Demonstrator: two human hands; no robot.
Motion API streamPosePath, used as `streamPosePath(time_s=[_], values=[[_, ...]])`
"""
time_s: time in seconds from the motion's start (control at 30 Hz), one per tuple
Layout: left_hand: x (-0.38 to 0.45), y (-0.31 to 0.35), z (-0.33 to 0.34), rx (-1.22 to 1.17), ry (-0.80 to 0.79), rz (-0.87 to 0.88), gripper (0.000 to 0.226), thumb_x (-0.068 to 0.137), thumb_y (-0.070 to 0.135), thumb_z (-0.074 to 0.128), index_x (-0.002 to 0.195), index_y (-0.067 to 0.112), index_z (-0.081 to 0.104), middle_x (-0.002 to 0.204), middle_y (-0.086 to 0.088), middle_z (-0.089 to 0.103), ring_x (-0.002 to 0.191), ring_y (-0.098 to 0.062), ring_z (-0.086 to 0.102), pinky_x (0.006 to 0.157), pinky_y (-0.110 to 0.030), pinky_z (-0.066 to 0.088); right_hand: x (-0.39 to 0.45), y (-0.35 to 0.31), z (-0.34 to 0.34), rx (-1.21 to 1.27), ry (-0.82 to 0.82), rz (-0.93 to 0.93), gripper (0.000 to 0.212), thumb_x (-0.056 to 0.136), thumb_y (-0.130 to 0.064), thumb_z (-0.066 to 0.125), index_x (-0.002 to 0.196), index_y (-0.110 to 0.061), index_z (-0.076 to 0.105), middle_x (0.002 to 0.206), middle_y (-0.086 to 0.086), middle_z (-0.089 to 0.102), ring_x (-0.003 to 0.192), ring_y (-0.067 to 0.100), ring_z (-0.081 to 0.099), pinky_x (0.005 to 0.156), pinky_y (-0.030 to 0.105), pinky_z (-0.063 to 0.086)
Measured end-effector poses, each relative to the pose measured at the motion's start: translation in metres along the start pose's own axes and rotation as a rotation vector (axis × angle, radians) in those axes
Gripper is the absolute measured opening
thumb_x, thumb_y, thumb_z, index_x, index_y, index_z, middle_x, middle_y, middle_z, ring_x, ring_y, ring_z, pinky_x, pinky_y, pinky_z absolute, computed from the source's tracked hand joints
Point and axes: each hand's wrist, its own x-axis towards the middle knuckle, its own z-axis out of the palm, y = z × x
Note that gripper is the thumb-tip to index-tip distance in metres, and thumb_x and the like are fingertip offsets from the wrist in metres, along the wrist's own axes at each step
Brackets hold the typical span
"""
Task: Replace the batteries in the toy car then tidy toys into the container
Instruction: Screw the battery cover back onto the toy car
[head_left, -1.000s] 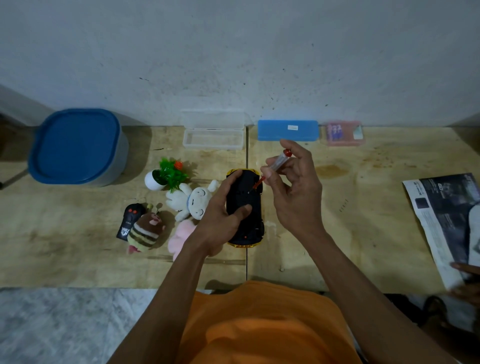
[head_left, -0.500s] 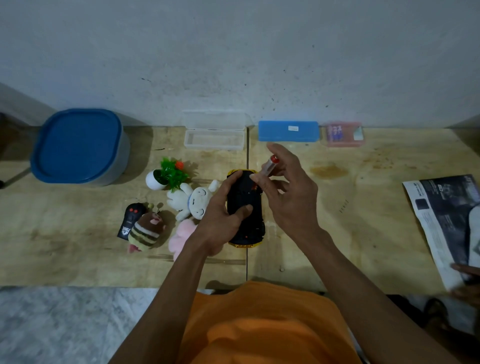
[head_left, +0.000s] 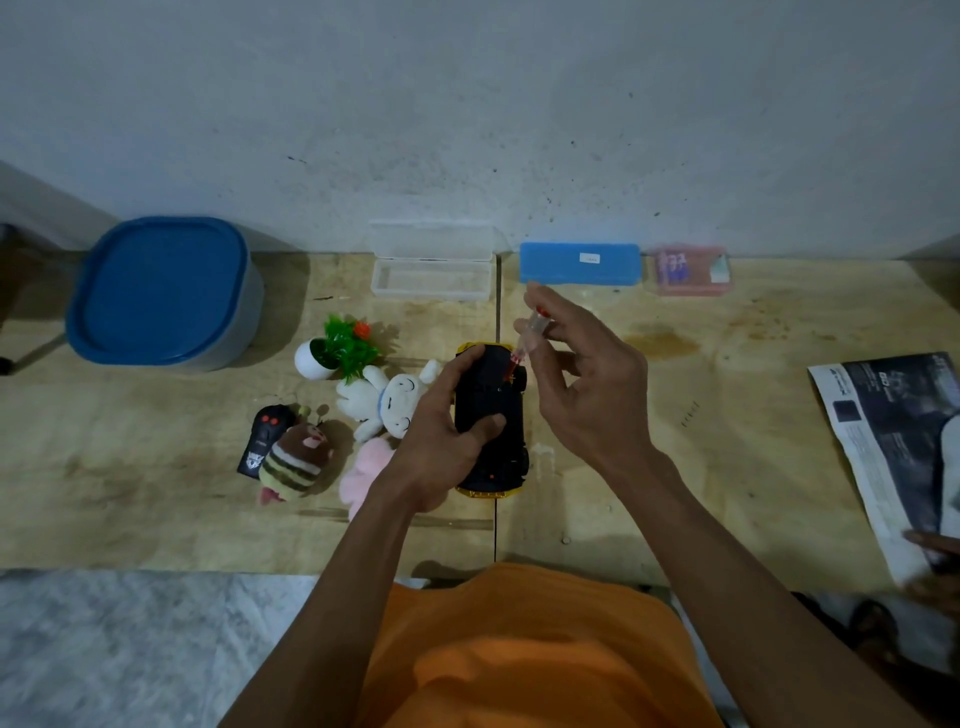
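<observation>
A pale, speckled wall (head_left: 467, 104) fills the upper half of the frame. Below it a worn wooden table (head_left: 727, 405) spans the middle, with grey marbled floor (head_left: 130, 649) at lower left. The blue-lidded container (head_left: 161, 291) sits upper left on the table. At centre the toy car (head_left: 491, 431) lies belly-up, the left hand (head_left: 441, 441) clamped around it. The right hand (head_left: 587, 384) pinches a small screwdriver (head_left: 527, 340), its tip on the car's underside.
</observation>
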Motion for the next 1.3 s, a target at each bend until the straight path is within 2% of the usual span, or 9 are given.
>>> streamPosePath(time_s=[0.1,0.17,0.47,0.53,0.73,0.87,1.07,1.17,1.3], values=[[0.0000,-0.0018,-0.0002,-0.002,0.005,-0.004,0.073,0.090,-0.003,0.067,0.148,0.032,0.041,0.141,0.007,0.054,0.128,-0.010,0.055,0.100,-0.032,0.055,0.0015,0.0010,0.0006,-0.037,0.039,-0.043,0.037,0.088,-0.003,0.075,0.124,0.001,0.065,0.099,0.010,0.072,0.086,0.012,0.069,0.071,0.018,0.059],[-0.0002,-0.0021,0.0004,-0.010,0.002,-0.008,0.073,0.090,-0.002,0.067,0.149,0.033,0.041,0.141,0.008,0.053,0.128,-0.010,0.055,0.102,-0.037,0.053,0.0006,-0.0001,0.0003,-0.035,0.042,-0.040,0.035,0.090,-0.003,0.072,0.124,0.001,0.065,0.103,0.010,0.073,0.089,0.013,0.071,0.072,0.021,0.060],[-0.0008,-0.0005,0.0002,-0.012,0.010,-0.009,0.072,0.090,-0.002,0.067,0.148,0.032,0.041,0.140,0.007,0.053,0.128,-0.008,0.053,0.100,-0.030,0.054,-0.0029,-0.0003,0.0018,-0.016,0.028,-0.066,0.031,0.092,-0.001,0.069,0.122,0.002,0.066,0.108,0.010,0.073,0.094,0.016,0.072,0.068,0.029,0.062],[-0.0018,0.0000,-0.0004,-0.026,0.016,-0.012,0.071,0.090,-0.004,0.066,0.146,0.033,0.043,0.139,0.007,0.053,0.126,-0.005,0.054,0.097,-0.027,0.055,-0.0036,-0.0002,0.0031,-0.010,0.054,-0.065,0.030,0.089,-0.003,0.074,0.118,0.002,0.068,0.102,0.010,0.074,0.088,0.015,0.072,0.065,0.029,0.062],[-0.0039,-0.0036,-0.0022,-0.052,0.020,-0.028,0.070,0.090,-0.006,0.066,0.144,0.034,0.045,0.133,0.014,0.055,0.127,-0.009,0.052,0.097,-0.034,0.057,-0.0031,-0.0006,0.0051,0.039,0.075,0.026,0.032,0.089,-0.004,0.073,0.120,0.002,0.067,0.105,0.010,0.074,0.090,0.012,0.073,0.069,0.029,0.063],[-0.0044,-0.0041,-0.0022,-0.051,0.014,-0.022,0.071,0.090,-0.003,0.067,0.145,0.034,0.044,0.135,0.011,0.055,0.123,0.000,0.054,0.095,-0.035,0.057,-0.0020,-0.0006,0.0044,0.026,0.082,0.006,0.035,0.088,-0.005,0.076,0.121,0.001,0.067,0.101,0.010,0.074,0.092,0.013,0.072,0.068,0.027,0.062],[-0.0030,-0.0052,-0.0019,-0.047,0.001,-0.024,0.072,0.090,-0.001,0.069,0.146,0.035,0.043,0.140,0.007,0.053,0.130,-0.010,0.052,0.100,-0.043,0.055,-0.0041,-0.0033,0.0080,0.026,0.084,0.022,0.036,0.087,-0.006,0.076,0.121,0.000,0.065,0.102,0.010,0.072,0.089,0.014,0.071,0.062,0.026,0.061],[-0.0034,-0.0056,-0.0018,-0.055,-0.005,-0.028,0.073,0.089,0.000,0.069,0.146,0.037,0.043,0.140,0.007,0.053,0.130,-0.011,0.051,0.101,-0.046,0.054,-0.0031,-0.0041,0.0075,0.010,0.081,0.013,0.037,0.087,-0.006,0.075,0.122,0.000,0.065,0.102,0.009,0.071,0.091,0.007,0.066,0.064,0.020,0.059],[-0.0040,-0.0056,-0.0009,-0.084,-0.016,-0.043,0.073,0.090,-0.003,0.068,0.145,0.038,0.044,0.139,0.007,0.054,0.128,-0.011,0.054,0.098,-0.046,0.056,-0.0019,-0.0053,0.0068,0.032,0.034,0.043,0.033,0.091,-0.005,0.070,0.124,-0.004,0.064,0.111,0.004,0.071,0.095,0.007,0.069,0.068,0.022,0.061]])
